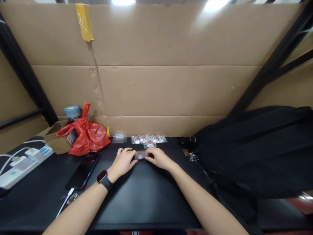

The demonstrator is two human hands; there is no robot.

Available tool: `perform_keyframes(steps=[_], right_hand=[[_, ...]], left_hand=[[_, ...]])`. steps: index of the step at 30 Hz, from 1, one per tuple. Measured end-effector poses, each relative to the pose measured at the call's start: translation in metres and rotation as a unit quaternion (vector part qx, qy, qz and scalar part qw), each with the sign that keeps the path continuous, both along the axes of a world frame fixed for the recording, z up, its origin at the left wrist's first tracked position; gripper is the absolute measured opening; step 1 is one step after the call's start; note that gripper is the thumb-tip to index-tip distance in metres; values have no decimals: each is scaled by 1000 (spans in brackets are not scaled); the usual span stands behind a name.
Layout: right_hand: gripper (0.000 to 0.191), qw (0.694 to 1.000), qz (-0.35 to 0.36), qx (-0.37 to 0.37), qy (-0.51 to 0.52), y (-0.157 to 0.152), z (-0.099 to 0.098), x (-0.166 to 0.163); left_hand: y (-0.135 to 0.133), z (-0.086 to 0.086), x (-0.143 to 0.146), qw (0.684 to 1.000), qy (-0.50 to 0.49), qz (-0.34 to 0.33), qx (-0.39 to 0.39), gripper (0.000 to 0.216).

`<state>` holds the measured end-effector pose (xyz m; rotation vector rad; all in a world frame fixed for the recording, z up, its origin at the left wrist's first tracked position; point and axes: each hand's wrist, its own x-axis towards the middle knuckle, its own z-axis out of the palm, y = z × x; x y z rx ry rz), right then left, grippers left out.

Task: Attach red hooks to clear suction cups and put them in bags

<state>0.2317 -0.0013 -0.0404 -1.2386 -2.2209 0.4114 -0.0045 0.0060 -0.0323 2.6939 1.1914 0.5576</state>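
1. A person's bare forearms (198,195) stretch over a black tabletop (144,209), a dark smartwatch (104,180) strapped to the one on the left.
2. At lower left, a white cable (65,202) meets the near end of a phone (81,171) lying flat; the small trinkets (72,197) beside the plug are too blurred to name.
3. Farther left, a white power strip (14,174) carries plugs and cords, while a bulky black bag (259,153) fills the right side.
4. At center, a clear packet (140,155) with a silvery round item and a touch of red inside sits between the two hands, low over the tabletop.
5. The left hand (124,160) pinches the packet's left end between thumb and fingers; the right hand (157,157) grips the opposite end, its fingers curled.
6. Just beyond, similar sealed packets (150,143) lie in an overlapping cluster, with flat clear sleeves (119,137) to their left.
7. A knotted red plastic bag (90,135) leans by an open cardboard box (58,140), a blue-lidded container (72,112) behind it.
8. A cardboard wall (158,91) backs the scene, yellow tape (84,23) near its top, bright lights (123,2) above.
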Motion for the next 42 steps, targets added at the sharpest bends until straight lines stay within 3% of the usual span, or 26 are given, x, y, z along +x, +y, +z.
perform_keyframes(steps=[8,12,13,16,21,24,35,42], right_hand=[[24,997,-47,-51,39,-1,2,-2],[7,992,-72,-68,80,-3,-2,-11],[15,992,-73,-66,85,-3,-4,-13],[37,995,-66,-10,71,-1,-11,-15],[21,995,23,80,48,2,-14,-15],[27,994,55,83,40,2,-13,-14],[38,997,46,58,23,9,-21,-8],[56,996,11,65,-52,2,-17,-8]], left_hand=[[0,6,8,995,-34,73,-58,39],[-1,7,8,993,-44,88,-65,17],[-1,7,7,993,-51,88,-62,13],[-2,5,6,994,-62,88,-26,29],[-4,4,7,998,-40,23,30,22],[-4,4,6,998,-21,-35,41,27],[-4,6,3,998,12,-50,31,35],[-5,0,4,998,29,-38,29,42]])
